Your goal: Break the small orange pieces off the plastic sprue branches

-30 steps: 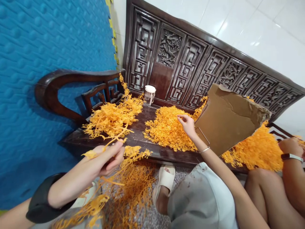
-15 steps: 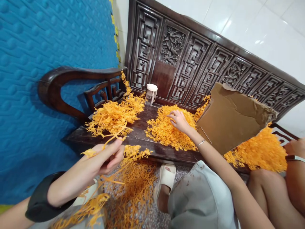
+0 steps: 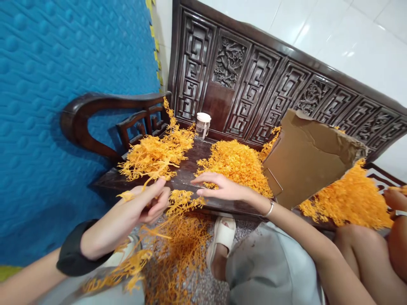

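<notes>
My left hand (image 3: 152, 205) is closed, thumb on top, around an orange branching plastic stem (image 3: 146, 184) whose thin twigs stick out above the thumb. Beyond it on the bench lies a tangled heap of similar orange stems (image 3: 155, 154). My right hand (image 3: 219, 186) hovers at the near side of a pile of small orange pieces (image 3: 241, 163), its fingers stretched apart and pointing left, with nothing visible in them. A smaller clump of orange stems (image 3: 184, 202) hangs at the bench's front edge between the two hands.
A lidded clear cup (image 3: 202, 125) stands on the dark wooden bench (image 3: 190, 167) near its carved back. A cardboard piece (image 3: 311, 156) leans right of the pile. Thin orange strands (image 3: 178, 254) cover the floor. Another person's hand (image 3: 396, 197) is at far right beside more orange pieces (image 3: 356, 199).
My right hand has come off the pile, moving towards me and left. My left hand keeps its hold on the stem with only a small shift. The other person's hand has moved slightly right.
</notes>
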Demonstrator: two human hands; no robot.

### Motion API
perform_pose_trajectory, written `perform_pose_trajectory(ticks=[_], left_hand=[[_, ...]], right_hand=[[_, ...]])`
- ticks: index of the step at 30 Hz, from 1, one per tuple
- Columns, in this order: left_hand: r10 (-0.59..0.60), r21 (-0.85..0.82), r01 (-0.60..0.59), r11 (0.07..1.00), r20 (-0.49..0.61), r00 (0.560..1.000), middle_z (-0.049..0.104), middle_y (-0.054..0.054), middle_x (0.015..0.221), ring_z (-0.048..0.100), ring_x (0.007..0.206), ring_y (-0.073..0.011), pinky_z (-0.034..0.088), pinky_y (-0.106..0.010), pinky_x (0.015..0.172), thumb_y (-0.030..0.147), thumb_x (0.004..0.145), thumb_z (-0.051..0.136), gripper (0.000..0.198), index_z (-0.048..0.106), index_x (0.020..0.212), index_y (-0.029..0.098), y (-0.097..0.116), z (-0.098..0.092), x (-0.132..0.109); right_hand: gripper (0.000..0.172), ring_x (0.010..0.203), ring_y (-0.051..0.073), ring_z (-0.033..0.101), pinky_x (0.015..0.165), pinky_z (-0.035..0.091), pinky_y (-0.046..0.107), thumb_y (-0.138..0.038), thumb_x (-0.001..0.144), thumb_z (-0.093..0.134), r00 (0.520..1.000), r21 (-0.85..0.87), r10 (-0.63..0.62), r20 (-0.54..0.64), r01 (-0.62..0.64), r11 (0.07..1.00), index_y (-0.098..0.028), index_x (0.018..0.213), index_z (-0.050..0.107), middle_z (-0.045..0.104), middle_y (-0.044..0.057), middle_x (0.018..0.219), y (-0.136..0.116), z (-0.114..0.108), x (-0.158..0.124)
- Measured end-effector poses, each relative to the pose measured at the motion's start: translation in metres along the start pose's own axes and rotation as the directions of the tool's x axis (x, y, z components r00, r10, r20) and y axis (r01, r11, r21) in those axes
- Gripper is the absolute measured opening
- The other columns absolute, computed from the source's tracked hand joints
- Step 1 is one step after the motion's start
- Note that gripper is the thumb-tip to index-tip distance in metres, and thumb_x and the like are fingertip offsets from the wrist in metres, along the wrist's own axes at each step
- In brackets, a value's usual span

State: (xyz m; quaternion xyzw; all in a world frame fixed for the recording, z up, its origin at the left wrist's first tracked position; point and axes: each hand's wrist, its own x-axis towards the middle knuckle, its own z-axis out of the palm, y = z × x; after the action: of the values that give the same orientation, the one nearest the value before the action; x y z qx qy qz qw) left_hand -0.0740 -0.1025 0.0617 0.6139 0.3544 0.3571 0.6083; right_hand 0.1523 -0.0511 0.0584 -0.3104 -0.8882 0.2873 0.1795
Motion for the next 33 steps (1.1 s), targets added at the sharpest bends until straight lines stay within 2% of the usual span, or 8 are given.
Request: perform_pose_trajectory(ticks=[3, 8, 11, 16, 21, 24, 29, 33], left_hand=[[0.027, 0.063, -0.028, 0.998, 0.016, 1.000, 0.026, 0.007, 0.042, 0.020, 0.040, -0.0082, 0.022, -0.022, 0.041, 0.056, 0.085, 0.032, 0.054, 0.033, 0.046, 0.020, 0.002, 0.004, -0.001], [0.051, 0.207, -0.058, 0.977, 0.037, 0.998, 0.027, 0.007, 0.044, 0.022, 0.041, -0.0083, 0.020, -0.025, 0.042, 0.056, 0.086, 0.028, 0.055, 0.033, 0.046, 0.020, 0.005, 0.003, -0.006], [0.036, 0.213, -0.038, 0.976, 0.011, 0.999, 0.027, 0.007, 0.045, 0.022, 0.042, -0.0086, 0.020, -0.025, 0.043, 0.056, 0.086, 0.028, 0.053, 0.033, 0.047, 0.020, 0.004, 0.000, -0.008], [0.014, 0.217, -0.015, 0.976, 0.006, 1.000, 0.028, 0.007, 0.045, 0.022, 0.043, -0.0084, 0.020, -0.024, 0.043, 0.056, 0.085, 0.029, 0.053, 0.033, 0.047, 0.020, 0.002, 0.000, -0.009], [0.032, 0.237, -0.036, 0.971, 0.020, 0.999, 0.028, 0.007, 0.045, 0.022, 0.042, -0.0085, 0.021, -0.024, 0.043, 0.057, 0.084, 0.029, 0.053, 0.033, 0.046, 0.020, 0.003, 0.005, -0.011], [0.039, 0.252, -0.044, 0.967, 0.026, 0.999, 0.029, 0.006, 0.045, 0.023, 0.043, -0.0089, 0.021, -0.024, 0.042, 0.058, 0.084, 0.029, 0.053, 0.033, 0.046, 0.021, 0.004, 0.005, -0.011], [0.026, 0.314, -0.027, 0.949, 0.006, 1.000, 0.028, 0.006, 0.045, 0.024, 0.042, -0.0095, 0.023, -0.024, 0.042, 0.060, 0.083, 0.026, 0.054, 0.032, 0.046, 0.021, 0.004, 0.001, -0.014], [0.076, 0.427, -0.114, 0.897, 0.105, 0.992, 0.035, 0.005, 0.045, 0.033, 0.043, -0.0106, 0.031, -0.023, 0.047, 0.054, 0.085, 0.025, 0.052, 0.034, 0.045, 0.022, -0.004, 0.005, -0.031]], right_hand=[[0.032, 0.096, 0.012, 0.057, 0.087, 0.043, 0.028, -0.028, 0.089, 0.044, 0.993, 0.139, 0.078, 0.086, -0.089, 0.986, -0.013, 0.116, 0.054, 0.061, 0.008, 0.110, 0.002, 0.016, 0.003], [0.022, 0.074, 0.011, 0.057, 0.073, 0.045, 0.023, -0.032, 0.074, 0.064, 0.979, 0.306, 0.114, 0.171, -0.162, 0.938, -0.011, 0.082, 0.066, 0.065, 0.003, 0.079, 0.005, 0.022, 0.001], [0.019, 0.071, 0.009, 0.057, 0.070, 0.044, 0.022, -0.030, 0.073, 0.066, 0.967, 0.403, 0.135, 0.218, -0.215, 0.889, -0.012, 0.078, 0.065, 0.063, 0.001, 0.075, -0.001, 0.015, -0.005], [0.018, 0.074, 0.008, 0.053, 0.071, 0.042, 0.022, -0.026, 0.068, 0.071, 0.965, 0.389, 0.020, 0.260, -0.124, 0.913, -0.014, 0.078, 0.062, 0.059, 0.000, 0.082, -0.008, 0.012, -0.014], [0.019, 0.065, 0.006, 0.047, 0.064, 0.039, 0.020, -0.025, 0.068, 0.070, 0.948, 0.364, -0.001, 0.318, -0.121, 0.923, -0.014, 0.073, 0.055, 0.055, -0.004, 0.072, -0.012, 0.023, -0.018], [0.017, 0.062, 0.006, 0.045, 0.061, 0.038, 0.019, -0.022, 0.070, 0.067, 0.956, 0.346, 0.071, 0.286, -0.172, 0.922, -0.014, 0.075, 0.054, 0.053, -0.004, 0.069, -0.014, 0.022, -0.019], [0.013, 0.062, 0.006, 0.047, 0.061, 0.039, 0.020, -0.017, 0.071, 0.064, 0.964, 0.360, 0.211, 0.164, -0.257, 0.897, -0.012, 0.082, 0.058, 0.055, -0.002, 0.070, -0.013, 0.011, -0.030], [0.016, 0.068, 0.008, 0.053, 0.066, 0.042, 0.022, -0.026, 0.073, 0.066, 0.963, 0.482, 0.227, 0.142, -0.268, 0.835, -0.012, 0.072, 0.057, 0.060, 0.000, 0.074, -0.014, 0.002, -0.047]])
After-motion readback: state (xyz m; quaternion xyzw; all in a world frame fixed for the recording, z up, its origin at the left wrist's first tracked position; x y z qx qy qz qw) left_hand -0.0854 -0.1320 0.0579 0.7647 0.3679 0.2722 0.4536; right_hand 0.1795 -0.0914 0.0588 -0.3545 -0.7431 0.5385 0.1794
